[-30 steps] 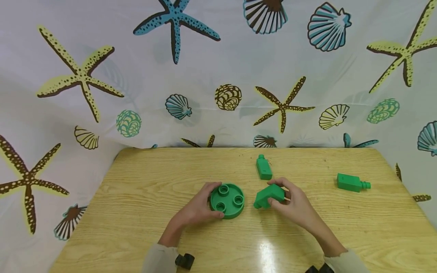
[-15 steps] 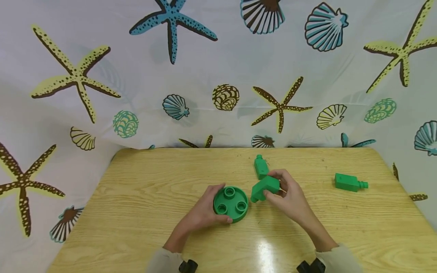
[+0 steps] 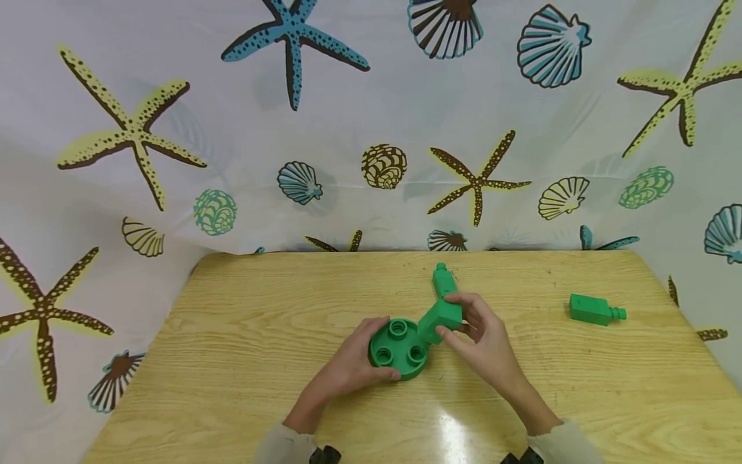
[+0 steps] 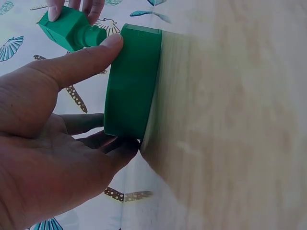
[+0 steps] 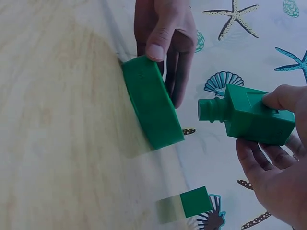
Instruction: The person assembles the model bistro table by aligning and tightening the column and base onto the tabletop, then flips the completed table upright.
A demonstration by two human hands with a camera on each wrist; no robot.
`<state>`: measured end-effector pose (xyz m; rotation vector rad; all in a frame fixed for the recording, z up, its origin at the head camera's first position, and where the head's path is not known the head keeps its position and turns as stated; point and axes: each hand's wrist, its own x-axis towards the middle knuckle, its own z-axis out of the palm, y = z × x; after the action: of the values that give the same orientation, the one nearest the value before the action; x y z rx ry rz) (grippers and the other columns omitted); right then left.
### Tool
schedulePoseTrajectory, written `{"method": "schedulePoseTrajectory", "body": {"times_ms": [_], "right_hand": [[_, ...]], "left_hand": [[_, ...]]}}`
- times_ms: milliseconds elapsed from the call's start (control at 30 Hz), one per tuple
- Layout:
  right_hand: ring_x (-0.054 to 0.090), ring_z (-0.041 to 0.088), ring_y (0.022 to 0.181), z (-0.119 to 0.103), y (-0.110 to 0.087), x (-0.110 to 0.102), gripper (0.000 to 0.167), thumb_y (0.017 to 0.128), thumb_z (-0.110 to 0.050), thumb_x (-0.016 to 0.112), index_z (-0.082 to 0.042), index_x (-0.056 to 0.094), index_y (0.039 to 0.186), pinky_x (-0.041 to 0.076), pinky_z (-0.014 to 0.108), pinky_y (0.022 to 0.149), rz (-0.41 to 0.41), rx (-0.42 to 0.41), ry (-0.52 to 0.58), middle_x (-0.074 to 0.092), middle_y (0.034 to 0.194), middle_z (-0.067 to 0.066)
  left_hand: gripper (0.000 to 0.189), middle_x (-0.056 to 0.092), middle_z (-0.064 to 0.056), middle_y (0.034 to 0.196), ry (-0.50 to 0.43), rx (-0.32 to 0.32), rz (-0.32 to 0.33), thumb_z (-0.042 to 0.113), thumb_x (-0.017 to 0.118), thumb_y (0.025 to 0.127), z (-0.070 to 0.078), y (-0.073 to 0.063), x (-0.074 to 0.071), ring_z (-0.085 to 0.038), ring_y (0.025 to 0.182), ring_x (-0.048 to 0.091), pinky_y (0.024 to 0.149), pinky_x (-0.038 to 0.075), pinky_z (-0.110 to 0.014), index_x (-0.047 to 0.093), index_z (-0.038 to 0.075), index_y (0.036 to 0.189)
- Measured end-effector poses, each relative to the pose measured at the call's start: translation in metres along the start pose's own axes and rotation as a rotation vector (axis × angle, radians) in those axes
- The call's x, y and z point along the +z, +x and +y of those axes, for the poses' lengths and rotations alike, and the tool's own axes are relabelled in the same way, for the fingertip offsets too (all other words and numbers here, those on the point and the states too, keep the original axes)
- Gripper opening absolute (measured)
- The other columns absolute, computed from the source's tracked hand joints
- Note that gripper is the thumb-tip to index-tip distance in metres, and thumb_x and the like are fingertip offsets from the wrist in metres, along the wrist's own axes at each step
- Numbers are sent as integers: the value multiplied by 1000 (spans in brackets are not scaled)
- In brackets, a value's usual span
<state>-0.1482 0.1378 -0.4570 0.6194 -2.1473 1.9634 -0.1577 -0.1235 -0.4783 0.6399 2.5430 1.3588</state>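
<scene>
My left hand (image 3: 355,359) grips the rim of a round green base (image 3: 400,345), thumb on the near side and fingers around the far side. Inside the base stand three short ringed sockets. My right hand (image 3: 487,338) pinches a green square block (image 3: 445,314) with a threaded neck. The block is tilted, neck pointing down-left, over the base's right edge in the head view. From the right wrist, the neck of the block (image 5: 259,115) faces the base (image 5: 152,103) across a gap. The left wrist view shows the base's side wall (image 4: 133,81) upright beside the thumb.
A second green necked block (image 3: 443,281) lies just behind the held one, and a third green block (image 3: 590,309) lies on its side farther right. They rest on a wooden table (image 3: 261,303). Behind it hangs a white cloth (image 3: 336,122) printed with starfish and shells.
The right hand has carried its block left, up to the base's right edge. The left hand and base have shifted slightly right and nearer the person. The two other blocks stay put.
</scene>
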Motion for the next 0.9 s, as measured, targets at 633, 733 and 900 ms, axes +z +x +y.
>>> {"method": "schedulePoseTrajectory", "body": {"times_ms": [633,733,900], "right_hand": [[65,22,111,15,-10,17,46,88,5,78,-6,60,129,60,34,89,-83,-85,-110,66,122,10],[65,23,111,15,-9,18,42,88,3,79,-7,63,125,60,34,88,-95,-88,-133,66,120,9],[66,23,110,12,-7,15,40,86,1,81,-6,65,121,59,33,90,-99,-96,-168,68,119,8]], "left_hand": [[95,43,-23,151,2,-14,-23,20,91,81,-2,-1,1,-42,138,45,112,40,-58,38,-6,154],[95,43,-23,151,-7,-23,-21,19,91,80,-1,-3,1,-42,137,45,112,40,-59,38,-6,154],[94,44,-22,151,6,-15,-13,19,91,80,0,-1,1,-41,137,45,112,40,-58,39,-5,154]]}}
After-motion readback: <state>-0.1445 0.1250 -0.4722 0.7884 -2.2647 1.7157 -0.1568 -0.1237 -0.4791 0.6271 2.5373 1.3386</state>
